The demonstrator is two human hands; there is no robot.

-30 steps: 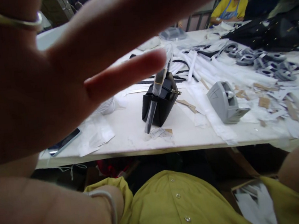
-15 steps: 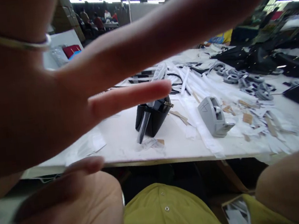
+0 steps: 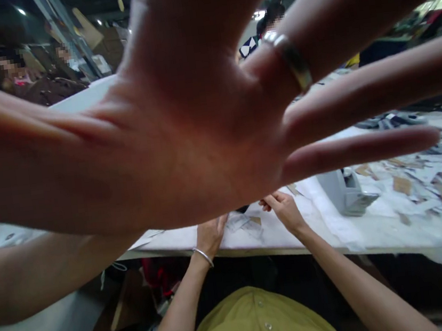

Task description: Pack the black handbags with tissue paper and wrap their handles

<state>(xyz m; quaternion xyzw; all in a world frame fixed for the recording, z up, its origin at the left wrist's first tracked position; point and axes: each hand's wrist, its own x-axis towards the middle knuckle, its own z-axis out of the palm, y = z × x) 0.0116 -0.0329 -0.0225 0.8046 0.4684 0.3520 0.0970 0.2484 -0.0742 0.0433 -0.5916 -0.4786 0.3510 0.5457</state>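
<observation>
My left hand (image 3: 210, 236), with a silver bangle at the wrist, rests at the table's front edge; its fingertips are hidden behind another person's large hand. To its right, my right hand (image 3: 285, 210) is over the table with fingers curled together; what they hold, if anything, is hidden. Between my hands a small part of a black object (image 3: 243, 209) shows. Clear plastic scraps (image 3: 248, 227) and a brown paper piece lie just in front of it.
Another person's spread hand (image 3: 187, 153), with a ring, blocks much of the view close to the camera. A grey-white tape dispenser (image 3: 347, 193) stands on the table (image 3: 295, 242), with paper scraps (image 3: 403, 184) to its right. Several people are in the background.
Both my hands have come down to the black object on the table. The other person's hand has moved right and now covers the middle. The view has shifted slightly.
</observation>
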